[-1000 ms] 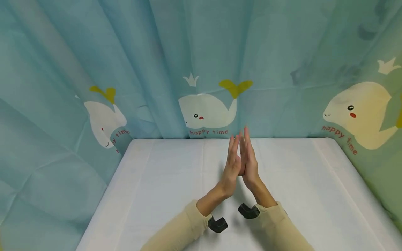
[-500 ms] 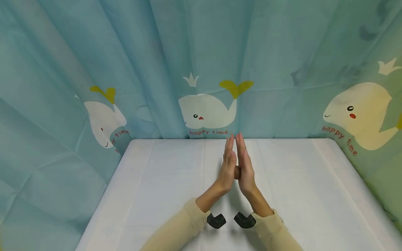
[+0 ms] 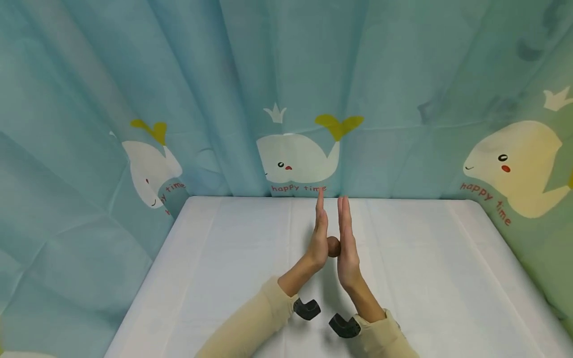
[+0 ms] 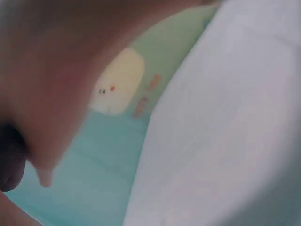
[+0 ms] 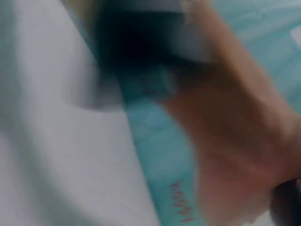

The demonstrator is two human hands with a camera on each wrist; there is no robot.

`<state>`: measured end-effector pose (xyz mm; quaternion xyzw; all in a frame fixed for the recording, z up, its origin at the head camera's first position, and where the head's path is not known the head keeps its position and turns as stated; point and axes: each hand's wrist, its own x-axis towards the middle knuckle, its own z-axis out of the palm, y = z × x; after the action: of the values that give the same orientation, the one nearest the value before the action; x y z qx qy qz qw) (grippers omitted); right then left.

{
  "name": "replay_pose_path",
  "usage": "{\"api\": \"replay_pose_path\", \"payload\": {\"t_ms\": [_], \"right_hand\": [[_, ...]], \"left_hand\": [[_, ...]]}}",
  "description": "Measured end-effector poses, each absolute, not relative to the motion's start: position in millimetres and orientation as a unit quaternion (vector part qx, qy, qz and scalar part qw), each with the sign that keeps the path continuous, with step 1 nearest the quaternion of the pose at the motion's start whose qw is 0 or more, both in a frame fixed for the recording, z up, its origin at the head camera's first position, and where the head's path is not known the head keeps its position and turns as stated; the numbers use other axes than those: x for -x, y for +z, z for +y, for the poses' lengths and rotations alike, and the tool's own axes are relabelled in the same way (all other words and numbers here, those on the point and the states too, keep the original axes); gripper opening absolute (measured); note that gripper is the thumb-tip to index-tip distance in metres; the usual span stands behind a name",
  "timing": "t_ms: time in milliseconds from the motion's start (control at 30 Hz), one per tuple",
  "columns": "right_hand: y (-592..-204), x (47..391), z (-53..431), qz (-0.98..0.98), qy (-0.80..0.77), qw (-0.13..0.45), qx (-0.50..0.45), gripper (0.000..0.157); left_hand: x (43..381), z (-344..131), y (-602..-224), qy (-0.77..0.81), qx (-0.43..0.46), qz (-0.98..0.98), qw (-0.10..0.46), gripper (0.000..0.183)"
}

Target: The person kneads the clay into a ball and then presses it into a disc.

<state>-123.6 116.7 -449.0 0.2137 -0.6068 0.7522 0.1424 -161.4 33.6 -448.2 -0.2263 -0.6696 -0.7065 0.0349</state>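
A small round brown ball (image 3: 333,246) sits between the two palms, above the white table. From the left side, my left hand (image 3: 318,238) touches it with its palm, fingers straight and pointing up and forward. On the other side my right hand (image 3: 347,251) presses its flat palm to the ball, fingers likewise straight and together. Above the ball the fingertips stand apart. In the left wrist view the ball (image 4: 11,162) looks dark and is partly cut off at the left edge; the right wrist view catches part of the ball (image 5: 287,202) at its lower right.
A white table (image 3: 241,238) lies under both hands. Behind and beside it hangs a blue-green curtain (image 3: 398,164) printed with whales. Black curved wrist devices (image 3: 344,326) stick out by both sleeves, close to each other.
The right hand has slid back toward the body and slightly left, while the left hand has shifted a little left. The ball, mostly hidden before, now shows between the palms.
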Motion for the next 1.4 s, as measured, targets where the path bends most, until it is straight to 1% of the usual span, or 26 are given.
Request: {"api": "replay_pose_path", "payload": {"t_ms": [67,167,233,300,467,600,667,767,833,933,1033,1133,1267,1400], "right_hand": [[-442.0,129.0,123.1,-0.593,0.772,0.124,-0.195,0.055],[-437.4,140.5,133.8,-0.544,0.822,0.080,-0.150,0.054],[-439.3,145.4,136.7,-0.521,0.841,0.056,-0.132,0.054],[-444.1,146.0,135.1,-0.527,0.838,0.048,-0.131,0.054],[-455.8,133.1,119.0,-0.563,0.805,0.072,-0.171,0.056],[-452.3,123.5,113.1,-0.578,0.784,0.092,-0.208,0.055],[-446.2,123.4,115.1,-0.580,0.781,0.099,-0.208,0.055],[-435.2,130.3,122.9,-0.569,0.793,0.101,-0.191,0.056],[-430.9,136.3,127.3,-0.555,0.807,0.086,-0.180,0.056],[-435.1,143.3,128.6,-0.525,0.831,0.059,-0.172,0.056],[-445.7,140.6,123.7,-0.507,0.845,0.049,-0.165,0.056],[-450.9,130.2,117.3,-0.518,0.835,0.065,-0.173,0.056],[-444.7,119.1,114.3,-0.568,0.793,0.088,-0.202,0.056],[-434.9,125.3,124.1,-0.578,0.788,0.093,-0.189,0.056]], "left_hand": [[154.2,36.2,-450.3,-0.706,0.244,-0.664,0.022,0.058],[141.5,40.7,-446.4,-0.709,0.270,-0.652,0.009,0.061],[136.5,42.3,-442.5,-0.710,0.276,-0.648,0.009,0.062],[136.2,42.0,-439.1,-0.712,0.271,-0.647,0.015,0.062],[153.0,34.7,-434.1,-0.702,0.252,-0.664,0.045,0.061],[167.6,29.3,-433.8,-0.683,0.241,-0.686,0.062,0.062],[167.3,29.5,-436.8,-0.665,0.241,-0.705,0.056,0.064],[156.4,33.2,-442.9,-0.657,0.250,-0.710,0.034,0.066],[147.7,36.2,-442.4,-0.668,0.255,-0.699,0.026,0.065],[140.0,38.2,-433.9,-0.687,0.261,-0.678,0.029,0.065],[141.5,38.5,-425.7,-0.677,0.268,-0.684,0.040,0.068],[151.7,35.0,-427.7,-0.667,0.262,-0.696,0.050,0.068],[165.4,30.4,-438.8,-0.666,0.235,-0.705,0.057,0.065],[158.8,34.8,-445.2,-0.662,0.242,-0.708,0.035,0.064]]}}
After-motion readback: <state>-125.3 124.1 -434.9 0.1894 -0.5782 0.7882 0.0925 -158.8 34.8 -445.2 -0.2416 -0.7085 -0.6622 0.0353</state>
